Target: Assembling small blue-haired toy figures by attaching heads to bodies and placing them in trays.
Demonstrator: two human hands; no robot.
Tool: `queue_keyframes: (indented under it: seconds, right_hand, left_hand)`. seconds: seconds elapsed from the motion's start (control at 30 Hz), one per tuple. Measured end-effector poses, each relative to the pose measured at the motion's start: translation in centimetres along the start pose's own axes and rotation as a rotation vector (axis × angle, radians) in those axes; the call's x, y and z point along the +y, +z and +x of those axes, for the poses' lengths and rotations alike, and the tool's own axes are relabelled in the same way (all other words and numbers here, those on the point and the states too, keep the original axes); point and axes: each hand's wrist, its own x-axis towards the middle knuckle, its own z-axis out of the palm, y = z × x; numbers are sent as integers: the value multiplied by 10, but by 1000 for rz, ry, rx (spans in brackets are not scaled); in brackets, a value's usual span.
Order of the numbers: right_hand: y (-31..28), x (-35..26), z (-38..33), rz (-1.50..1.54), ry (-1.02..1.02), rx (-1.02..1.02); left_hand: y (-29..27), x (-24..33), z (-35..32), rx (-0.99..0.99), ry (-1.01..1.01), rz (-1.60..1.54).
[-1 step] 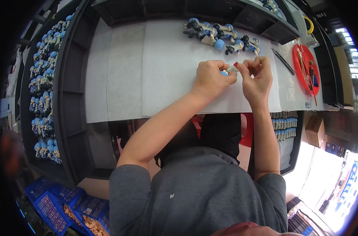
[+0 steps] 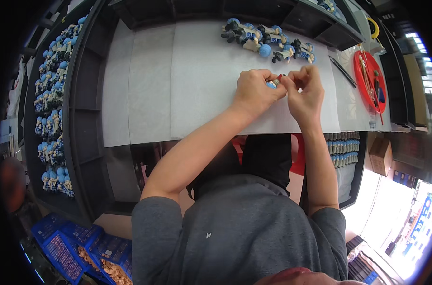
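The right hand point(image 2: 306, 92) has come nearer the left point(image 2: 256, 92), whose fingers grip a figure point(image 2: 271, 85) above the bench's point(image 2: 201, 90) right half. A red piece point(image 2: 280, 77) now sits closer to its head; whether the right fingers grip it, I cannot tell.

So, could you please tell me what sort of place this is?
It looks like a figurine workshop or factory: blue-headed figurines line the left side, more lie on the worktable, and blue crates stand nearby.
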Motion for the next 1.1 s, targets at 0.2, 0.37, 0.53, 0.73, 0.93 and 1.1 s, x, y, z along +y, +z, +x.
queue_keyframes:
  seconds: [0.2, 0.37, 0.53, 0.73, 0.93, 1.1]
  right_hand:
    - [2, -4, -6, 57, 47, -7]
    - [3, 1, -1, 20, 60, 3]
    - [4, 1, 2, -3, 62, 4]
    - [2, 4, -4, 6, 79, -2]
    - [0, 6, -7, 22, 71, -11]
    - [3, 4, 11, -80, 61, -3]
  left_hand:
    - [-1, -3, -6, -7, 1, 32]
    - [0, -4, -5, 9, 46, 55]
    - [1, -5, -4, 9, 62, 110]
    - [1, -5, -5, -3, 42, 105]
    - [0, -4, -5, -8, 48, 109]
    - [0, -6, -3, 2, 90, 89]
